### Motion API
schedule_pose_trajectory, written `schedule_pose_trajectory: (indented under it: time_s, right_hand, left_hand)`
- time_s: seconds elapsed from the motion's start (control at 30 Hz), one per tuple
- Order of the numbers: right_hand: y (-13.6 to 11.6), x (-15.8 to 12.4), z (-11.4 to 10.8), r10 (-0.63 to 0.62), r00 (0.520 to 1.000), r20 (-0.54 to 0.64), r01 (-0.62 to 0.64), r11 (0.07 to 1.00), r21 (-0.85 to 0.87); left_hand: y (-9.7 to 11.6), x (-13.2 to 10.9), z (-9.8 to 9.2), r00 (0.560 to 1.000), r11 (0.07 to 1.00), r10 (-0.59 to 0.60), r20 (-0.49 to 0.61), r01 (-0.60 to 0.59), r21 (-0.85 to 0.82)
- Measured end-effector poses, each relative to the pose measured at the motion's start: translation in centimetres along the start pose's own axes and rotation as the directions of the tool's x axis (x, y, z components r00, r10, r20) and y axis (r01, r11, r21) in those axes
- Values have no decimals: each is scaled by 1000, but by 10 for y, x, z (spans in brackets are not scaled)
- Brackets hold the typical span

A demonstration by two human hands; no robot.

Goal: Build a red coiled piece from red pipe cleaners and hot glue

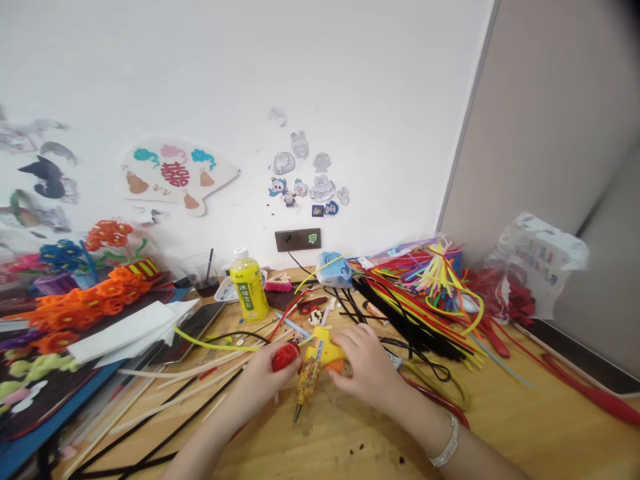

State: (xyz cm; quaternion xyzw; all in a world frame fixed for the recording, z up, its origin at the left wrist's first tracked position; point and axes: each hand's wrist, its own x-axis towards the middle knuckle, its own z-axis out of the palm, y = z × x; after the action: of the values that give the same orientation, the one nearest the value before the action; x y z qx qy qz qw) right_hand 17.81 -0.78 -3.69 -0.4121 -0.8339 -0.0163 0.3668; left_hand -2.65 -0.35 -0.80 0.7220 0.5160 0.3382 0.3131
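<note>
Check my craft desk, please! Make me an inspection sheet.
Surface: wooden table, dark specks on it.
Job's things: yellow glue gun, red lump.
Clutter: pipe cleaners, yellow bottle, orange flowers.
Grippers: left hand holds the red lump; right hand grips the yellow glue gun.
Cables: black cord on the table.
Surroundings: white wall, stickers, socket.

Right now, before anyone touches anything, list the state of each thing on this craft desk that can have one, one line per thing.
Left hand: closed around a red rounded object.
Right hand: curled over a yellow plastic hot glue gun.
Yellow plastic hot glue gun: nozzle pointing down toward the person.
Yellow plastic bottle: upright, white cap on.
Clear plastic cup: upright, dark liquid inside, straw standing in it.
Multicoloured pipe cleaners: loose, heaped.
</note>
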Motion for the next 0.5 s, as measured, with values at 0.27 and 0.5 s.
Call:
schedule_pose_trajectory:
  time_s: [0.27,0.5]
  right_hand:
    - [2,2,-1,23,999,-31,-23,1000,12]
    - [4,2,0,52,995,-83,-49,998,36]
  left_hand:
    - [-8,7,-10,988,996,-80,-136,73,-56]
    - [-13,9,-9,987,993,-93,-131,82,-87]
